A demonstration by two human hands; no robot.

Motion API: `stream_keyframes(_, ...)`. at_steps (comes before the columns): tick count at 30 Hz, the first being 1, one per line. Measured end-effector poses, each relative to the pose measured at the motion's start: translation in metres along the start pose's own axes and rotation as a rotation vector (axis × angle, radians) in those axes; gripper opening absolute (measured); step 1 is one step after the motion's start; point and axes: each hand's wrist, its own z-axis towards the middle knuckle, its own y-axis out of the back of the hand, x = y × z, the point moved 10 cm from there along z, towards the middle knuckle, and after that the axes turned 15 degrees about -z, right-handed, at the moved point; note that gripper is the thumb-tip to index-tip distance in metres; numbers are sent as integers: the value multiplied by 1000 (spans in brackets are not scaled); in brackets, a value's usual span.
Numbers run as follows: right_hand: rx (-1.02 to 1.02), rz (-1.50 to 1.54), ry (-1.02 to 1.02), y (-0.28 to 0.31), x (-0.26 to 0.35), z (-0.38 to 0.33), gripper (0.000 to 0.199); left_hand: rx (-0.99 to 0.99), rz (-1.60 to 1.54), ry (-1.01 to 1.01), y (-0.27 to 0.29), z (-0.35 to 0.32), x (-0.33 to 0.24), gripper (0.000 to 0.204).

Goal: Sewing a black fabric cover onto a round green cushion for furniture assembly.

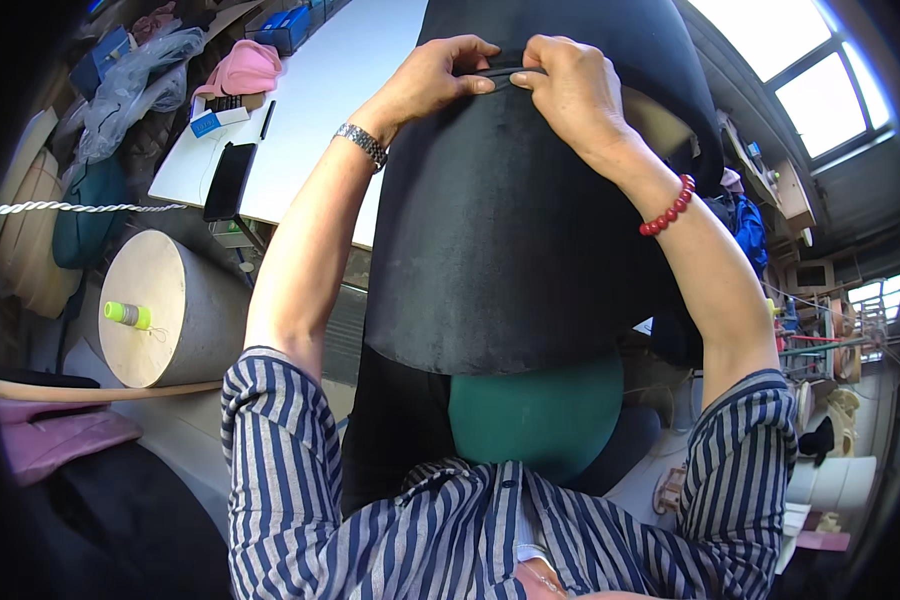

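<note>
A large piece of black, smooth fabric-like material (470, 230) lies over a broad curved form in front of me, its lower edge hanging near my lap. At its upper middle my left hand (435, 78) pinches a thin raised fold (508, 75) of the material between thumb and fingers. Close by on the right, my right hand (582, 100) is closed on the same fold, thumb tip pressed against it. The two hands are a short gap apart. What form lies under the material is mostly hidden.
A white table (320, 110) stands at the left, with a pink cloth (245, 70) and a blue box (285, 30) on it. A wooden drum (155, 305) carries a yellow-green thread spool (128, 315). A green rounded surface (535, 415) shows below the material. Shelves and windows are at right.
</note>
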Motion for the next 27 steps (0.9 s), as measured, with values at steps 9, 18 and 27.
stream_keyframes(9,-362,-276,278,12,38,-14,19,-91,-69,-181,6,-15,-6,17)
stream_keyframes(18,-76,-97,68,-5,23,0,18,-488,361,-234,5,-31,-34,10)
stream_keyframes(27,-78,9,9,-15,-5,21,28,-334,247,-15,1,0,18,15)
